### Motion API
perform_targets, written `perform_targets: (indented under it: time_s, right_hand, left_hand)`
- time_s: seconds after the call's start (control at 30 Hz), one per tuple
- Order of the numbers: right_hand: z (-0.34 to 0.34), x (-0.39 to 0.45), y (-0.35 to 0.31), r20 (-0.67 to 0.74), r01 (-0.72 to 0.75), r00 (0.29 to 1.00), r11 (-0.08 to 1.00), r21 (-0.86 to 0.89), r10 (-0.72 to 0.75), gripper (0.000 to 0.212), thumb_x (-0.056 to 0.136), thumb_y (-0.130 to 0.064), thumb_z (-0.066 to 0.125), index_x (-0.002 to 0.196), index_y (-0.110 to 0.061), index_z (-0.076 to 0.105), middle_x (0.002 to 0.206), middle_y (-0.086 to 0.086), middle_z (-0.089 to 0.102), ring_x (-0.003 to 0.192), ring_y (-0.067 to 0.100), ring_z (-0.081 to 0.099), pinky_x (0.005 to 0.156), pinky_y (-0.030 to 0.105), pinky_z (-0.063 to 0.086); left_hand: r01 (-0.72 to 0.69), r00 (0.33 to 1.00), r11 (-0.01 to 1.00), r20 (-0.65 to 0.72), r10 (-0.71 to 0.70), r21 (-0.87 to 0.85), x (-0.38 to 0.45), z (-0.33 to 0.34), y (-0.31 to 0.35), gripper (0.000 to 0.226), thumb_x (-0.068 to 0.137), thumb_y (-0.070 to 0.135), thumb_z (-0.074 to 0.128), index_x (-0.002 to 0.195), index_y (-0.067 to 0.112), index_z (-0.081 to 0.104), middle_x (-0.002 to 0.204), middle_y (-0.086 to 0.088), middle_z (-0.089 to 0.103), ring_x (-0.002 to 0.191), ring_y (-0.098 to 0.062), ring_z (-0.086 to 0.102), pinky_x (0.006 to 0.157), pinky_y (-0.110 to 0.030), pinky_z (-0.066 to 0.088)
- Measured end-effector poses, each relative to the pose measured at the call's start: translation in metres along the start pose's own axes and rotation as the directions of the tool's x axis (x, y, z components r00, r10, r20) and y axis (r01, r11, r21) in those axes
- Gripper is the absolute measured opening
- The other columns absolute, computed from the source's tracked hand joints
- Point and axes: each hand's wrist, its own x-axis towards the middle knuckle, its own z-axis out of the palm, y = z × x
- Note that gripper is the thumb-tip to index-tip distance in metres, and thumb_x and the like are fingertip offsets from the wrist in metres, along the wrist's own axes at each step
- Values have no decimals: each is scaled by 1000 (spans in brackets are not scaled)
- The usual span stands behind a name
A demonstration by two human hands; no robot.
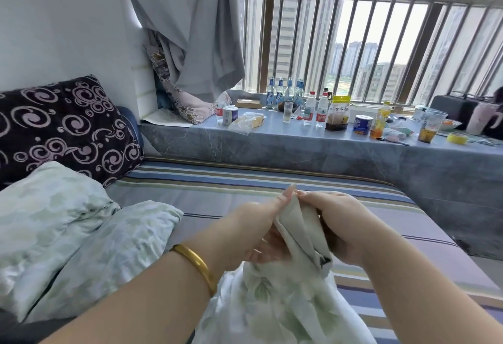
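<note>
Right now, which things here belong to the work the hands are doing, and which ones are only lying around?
In the job: floral cloth, gripped near its top by the left hand and the right hand.
Lying about: dark swirl pillow, green quilt; water bottles, yellow-lidded jar and tape roll on the window ledge.

Head-worn view looks forward and down, close over the hands [257,221], toward the window [353,44].
</note>
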Motion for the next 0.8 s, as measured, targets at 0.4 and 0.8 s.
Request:
perform_targets:
  time_s: [0.4,0.8]
  right_hand:
    - [22,5,-1,-93,107,989,986,-125,-119,20,88,-13,72,69,-15,79,78,21,76,77,37,73,81,62,56]
    - [21,11,-4,-202,84,976,996,-15,-85,21,89,-29,72,76,-12,76,82,17,77,74,32,70,79,57,59]
  left_hand:
    - [-306,940,927,-225,258,-218,11,18,-2,85,43,63,84,107,13,58,104,-16,72,97,-29,72,86,-47,60]
    - [-338,893,931,-360,269,-141,22,0,-6,41,80,55,70,83,15,65,82,-9,72,85,-30,72,80,-46,61]
